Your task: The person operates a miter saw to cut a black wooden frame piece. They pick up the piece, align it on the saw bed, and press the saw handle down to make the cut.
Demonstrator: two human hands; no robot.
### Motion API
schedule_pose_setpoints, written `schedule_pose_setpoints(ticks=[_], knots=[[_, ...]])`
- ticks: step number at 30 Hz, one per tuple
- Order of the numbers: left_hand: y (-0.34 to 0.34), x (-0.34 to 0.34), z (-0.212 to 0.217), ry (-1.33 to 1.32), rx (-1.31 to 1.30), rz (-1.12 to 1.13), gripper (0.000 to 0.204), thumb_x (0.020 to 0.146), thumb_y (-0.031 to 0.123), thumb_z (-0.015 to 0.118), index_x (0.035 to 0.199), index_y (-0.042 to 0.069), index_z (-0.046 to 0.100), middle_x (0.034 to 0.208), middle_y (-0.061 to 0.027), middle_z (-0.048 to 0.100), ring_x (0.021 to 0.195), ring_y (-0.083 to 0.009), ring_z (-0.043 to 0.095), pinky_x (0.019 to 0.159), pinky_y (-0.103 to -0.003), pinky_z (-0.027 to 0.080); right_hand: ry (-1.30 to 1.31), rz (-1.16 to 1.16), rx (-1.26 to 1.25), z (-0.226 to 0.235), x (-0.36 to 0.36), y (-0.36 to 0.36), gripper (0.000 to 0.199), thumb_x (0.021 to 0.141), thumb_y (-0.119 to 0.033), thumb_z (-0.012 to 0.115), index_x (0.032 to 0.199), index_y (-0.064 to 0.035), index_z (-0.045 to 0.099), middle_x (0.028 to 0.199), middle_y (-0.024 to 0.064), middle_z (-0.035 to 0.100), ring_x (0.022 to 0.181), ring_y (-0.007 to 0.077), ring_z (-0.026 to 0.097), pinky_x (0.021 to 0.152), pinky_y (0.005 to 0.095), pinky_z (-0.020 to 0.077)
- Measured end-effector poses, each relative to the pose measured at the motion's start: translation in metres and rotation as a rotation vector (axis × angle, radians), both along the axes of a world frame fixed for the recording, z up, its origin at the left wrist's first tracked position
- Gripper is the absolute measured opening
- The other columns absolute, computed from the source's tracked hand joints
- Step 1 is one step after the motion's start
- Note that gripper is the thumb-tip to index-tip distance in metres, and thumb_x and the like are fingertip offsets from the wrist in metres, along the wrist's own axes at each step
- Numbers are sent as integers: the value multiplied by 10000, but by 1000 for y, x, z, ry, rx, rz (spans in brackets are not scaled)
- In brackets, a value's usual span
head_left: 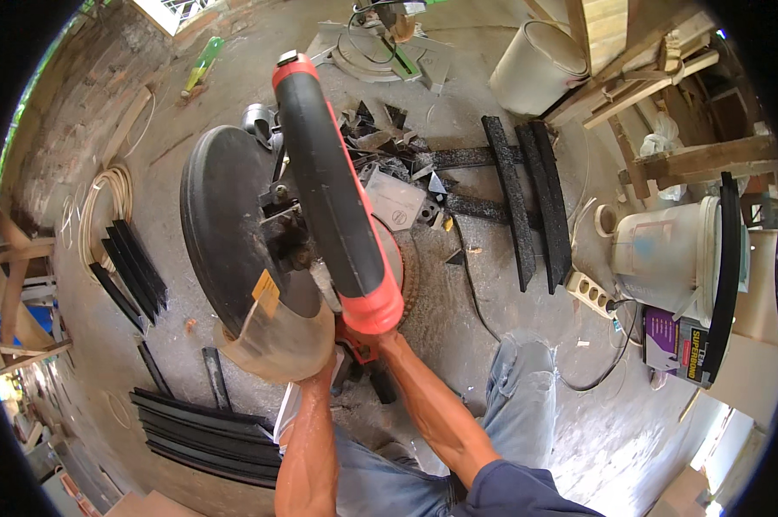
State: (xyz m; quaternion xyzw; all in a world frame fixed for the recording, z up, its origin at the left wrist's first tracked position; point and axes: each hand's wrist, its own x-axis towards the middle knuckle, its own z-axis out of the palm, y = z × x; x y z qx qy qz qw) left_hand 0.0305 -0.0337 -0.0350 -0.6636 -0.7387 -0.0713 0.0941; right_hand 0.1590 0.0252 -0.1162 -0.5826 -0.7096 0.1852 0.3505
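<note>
Hands: right hand grips the saw handle — left hand hidden under the guard, grip unclear.
Progress: cut strips upper right — more stacked lower left.

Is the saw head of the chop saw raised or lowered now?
Raised, it seems: the chop saw tilts its red-and-black handle toward the camera, and the blade guard sits high. The blade's contact with any workpiece is hidden.

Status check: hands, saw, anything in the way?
Both hands hidden behind chop saw. Right arm runs to its red handle. Offcuts piled beyond the blade guard.
</note>
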Motion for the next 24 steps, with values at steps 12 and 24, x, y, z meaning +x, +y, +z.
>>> schedule_pose_setpoints(ticks=[12,24], knots=[[13,0,17,-187,-193,167,396,919,342,600,1190,69,693,1129,-188,707,998,-418,668,837,-526,527,-28,-22,-94,55,8,10,424,844,-388,727,1106,-69,633,1023,80,598,1003,280,555,861,424,382],[14,-6,10,-79,-8,16,354,882,309,644,1133,70,715,1074,-176,717,935,-411,676,803,-523,529,-33,10,-8,46,9,9,484,930,-509,599,1106,-60,635,1019,89,595,989,278,555,858,426,383]])
